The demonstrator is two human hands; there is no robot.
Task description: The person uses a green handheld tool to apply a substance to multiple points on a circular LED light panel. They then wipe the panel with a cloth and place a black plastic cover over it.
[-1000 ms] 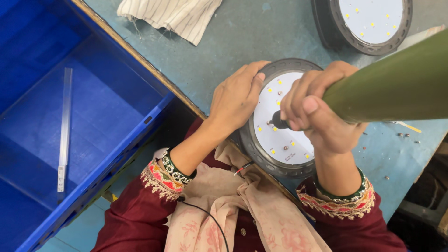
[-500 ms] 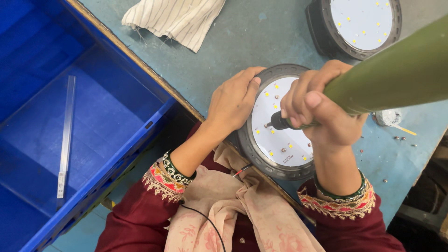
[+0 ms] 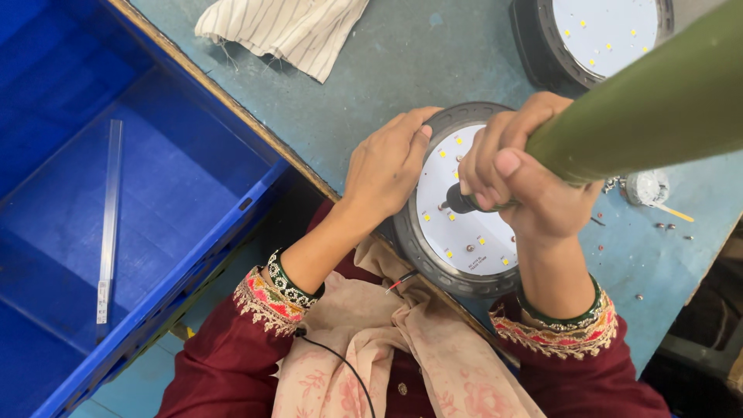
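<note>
A round lamp housing [image 3: 433, 251] with a dark ribbed rim and a white disc of small yellow chips lies at the near edge of the blue-grey table [image 3: 402, 70]. My left hand [image 3: 387, 166] presses on its left rim, holding it still. My right hand [image 3: 518, 182] is wrapped around a green powered screwdriver [image 3: 650, 108], whose black tip [image 3: 457, 203] stands on the white disc near its middle. A red and a black wire stick out from under the housing toward me.
A second lamp of the same kind [image 3: 596, 35] sits at the far right. A striped cloth [image 3: 282, 27] lies at the far edge. Small screws [image 3: 669, 228] are scattered at the right. A blue plastic crate [image 3: 116, 193] with a clear strip [image 3: 108, 220] stands left, below the table.
The view has shifted slightly. My hands stay on the housing and the screwdriver, its tip still on the white disc.
</note>
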